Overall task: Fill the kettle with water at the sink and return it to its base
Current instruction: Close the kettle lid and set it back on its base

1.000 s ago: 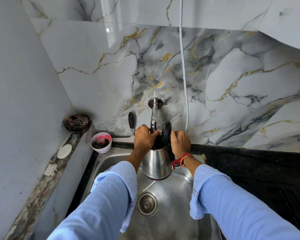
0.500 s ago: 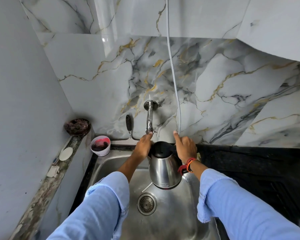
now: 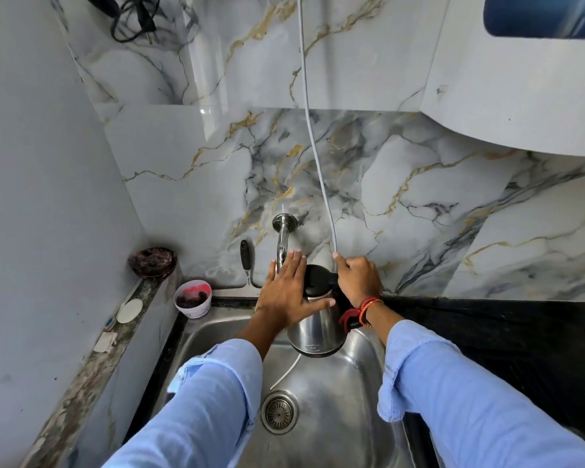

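Observation:
A steel kettle (image 3: 318, 331) with a black lid hangs over the steel sink (image 3: 348, 393), just right of the wall tap (image 3: 282, 243). My right hand (image 3: 358, 280) is closed round the kettle's black handle and holds it up. My left hand (image 3: 286, 295) lies flat with fingers spread, its palm over the left edge of the lid and its fingertips against the tap spout. The lid is down. No water stream shows. The kettle's base is not in view.
A white hose (image 3: 313, 140) hangs down the marble wall beside my right hand. A white cup (image 3: 192, 298) and a dark bowl (image 3: 152, 262) sit on the left ledge. A black counter (image 3: 487, 319) runs right. The drain (image 3: 279, 413) lies below the kettle.
The kettle's lid went from tipped open to down. My left hand left the tap and now lies flat across the lid. The kettle shifted a little right and the camera tilted up.

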`<action>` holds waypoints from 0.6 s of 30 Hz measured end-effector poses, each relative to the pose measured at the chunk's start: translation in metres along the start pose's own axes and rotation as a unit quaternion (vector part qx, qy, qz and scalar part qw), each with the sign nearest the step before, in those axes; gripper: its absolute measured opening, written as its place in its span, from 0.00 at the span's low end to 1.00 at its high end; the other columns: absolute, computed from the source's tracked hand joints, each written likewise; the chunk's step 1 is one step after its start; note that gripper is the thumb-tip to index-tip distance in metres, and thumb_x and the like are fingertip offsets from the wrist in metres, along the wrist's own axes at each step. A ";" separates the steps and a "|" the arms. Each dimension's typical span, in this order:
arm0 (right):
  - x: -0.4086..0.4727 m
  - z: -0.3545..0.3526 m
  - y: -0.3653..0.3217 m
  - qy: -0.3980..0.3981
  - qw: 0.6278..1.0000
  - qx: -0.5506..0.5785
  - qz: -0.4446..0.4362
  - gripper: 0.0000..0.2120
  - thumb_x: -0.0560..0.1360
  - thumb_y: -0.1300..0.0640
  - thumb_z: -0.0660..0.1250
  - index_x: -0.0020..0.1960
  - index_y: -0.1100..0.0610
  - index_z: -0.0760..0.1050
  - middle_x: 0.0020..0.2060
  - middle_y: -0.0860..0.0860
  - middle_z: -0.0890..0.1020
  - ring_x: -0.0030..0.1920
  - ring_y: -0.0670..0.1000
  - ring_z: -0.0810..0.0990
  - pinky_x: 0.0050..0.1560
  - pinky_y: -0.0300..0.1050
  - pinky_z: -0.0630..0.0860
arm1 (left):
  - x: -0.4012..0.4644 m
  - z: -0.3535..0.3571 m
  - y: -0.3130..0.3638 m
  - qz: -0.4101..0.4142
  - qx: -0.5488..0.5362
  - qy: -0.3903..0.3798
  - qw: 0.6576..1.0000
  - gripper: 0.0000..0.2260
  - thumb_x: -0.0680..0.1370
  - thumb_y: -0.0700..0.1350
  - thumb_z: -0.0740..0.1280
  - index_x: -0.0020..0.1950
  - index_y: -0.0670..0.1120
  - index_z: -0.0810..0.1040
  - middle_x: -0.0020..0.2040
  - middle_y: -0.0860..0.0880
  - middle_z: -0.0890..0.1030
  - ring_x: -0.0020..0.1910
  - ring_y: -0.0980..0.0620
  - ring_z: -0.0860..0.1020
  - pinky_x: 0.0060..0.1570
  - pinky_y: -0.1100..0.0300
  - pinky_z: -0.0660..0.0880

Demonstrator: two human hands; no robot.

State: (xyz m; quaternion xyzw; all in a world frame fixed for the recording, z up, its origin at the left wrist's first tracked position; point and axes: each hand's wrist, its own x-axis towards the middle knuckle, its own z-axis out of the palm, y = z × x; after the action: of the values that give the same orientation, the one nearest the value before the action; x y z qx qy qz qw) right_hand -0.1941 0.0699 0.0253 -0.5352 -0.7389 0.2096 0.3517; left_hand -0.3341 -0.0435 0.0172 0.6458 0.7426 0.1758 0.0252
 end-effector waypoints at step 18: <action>-0.001 -0.051 0.045 -0.024 0.998 0.048 -0.010 0.30 0.76 0.43 0.66 0.24 0.59 0.62 0.20 0.53 0.68 0.27 0.59 0.71 0.30 0.47 0.66 | -0.005 0.001 0.065 -0.067 -0.074 -0.060 0.993 0.58 0.59 0.75 0.74 0.80 0.49 0.56 0.72 0.44 0.73 0.69 0.41 0.74 0.62 0.41 0.76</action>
State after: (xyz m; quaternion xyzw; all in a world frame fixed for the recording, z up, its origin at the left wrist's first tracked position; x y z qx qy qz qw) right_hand -0.1273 0.0810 0.0278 -0.5048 -0.7417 0.2544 0.3610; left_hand -0.2713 -0.0415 0.0343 0.6004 0.7663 0.1891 0.1290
